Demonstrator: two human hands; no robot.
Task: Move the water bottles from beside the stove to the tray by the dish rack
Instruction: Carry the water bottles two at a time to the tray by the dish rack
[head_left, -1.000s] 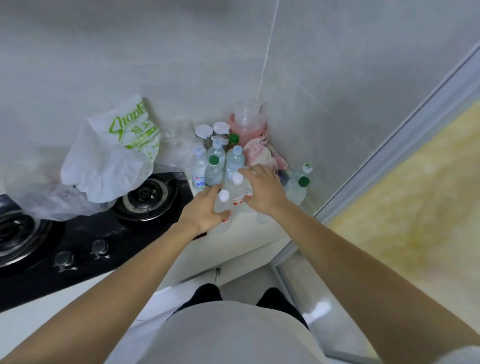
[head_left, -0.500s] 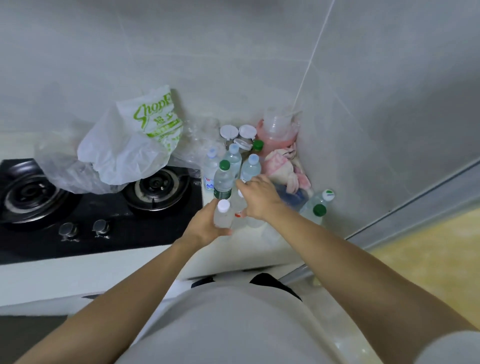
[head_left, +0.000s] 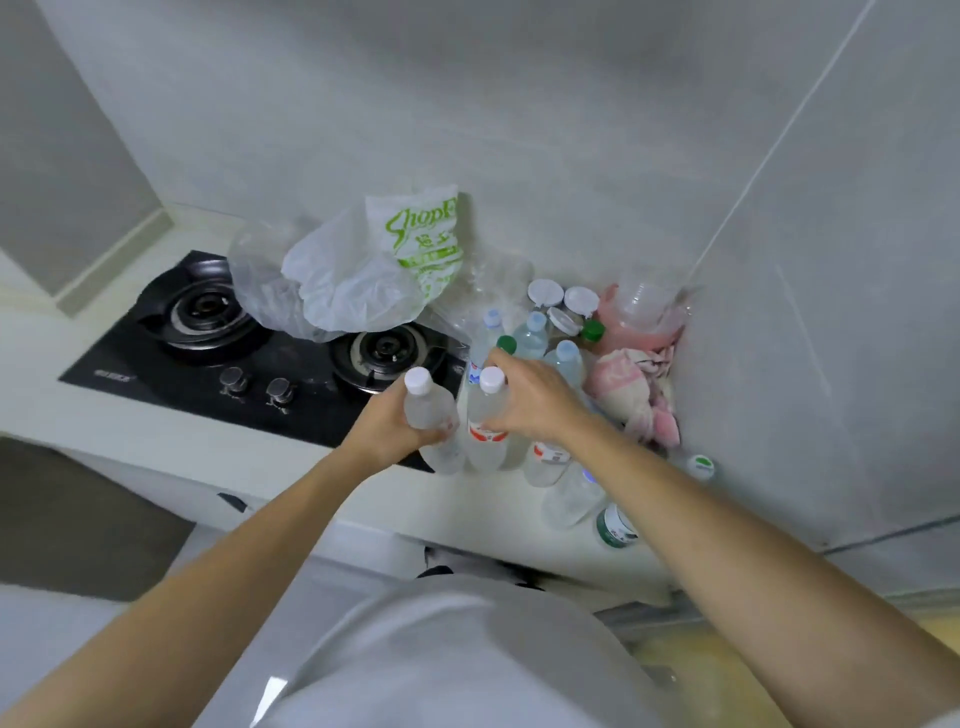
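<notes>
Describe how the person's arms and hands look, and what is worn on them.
Both forearms are bare down to the wrists. The left hand and the right hand wear no gloves, and no watch, ring or bracelet shows. A pale sleeve edge appears at the right arm's upper end; a light grey top covers the torso.

You've got two black gas burners (head_left: 200, 306), two round stove knobs (head_left: 234, 379), one white plastic shopping bag (head_left: 363, 275)

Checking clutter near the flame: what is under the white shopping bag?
The white shopping bag lies over the black stove, overhanging the right burner, with clear plastic beneath. Anything else under it is covered.
</notes>
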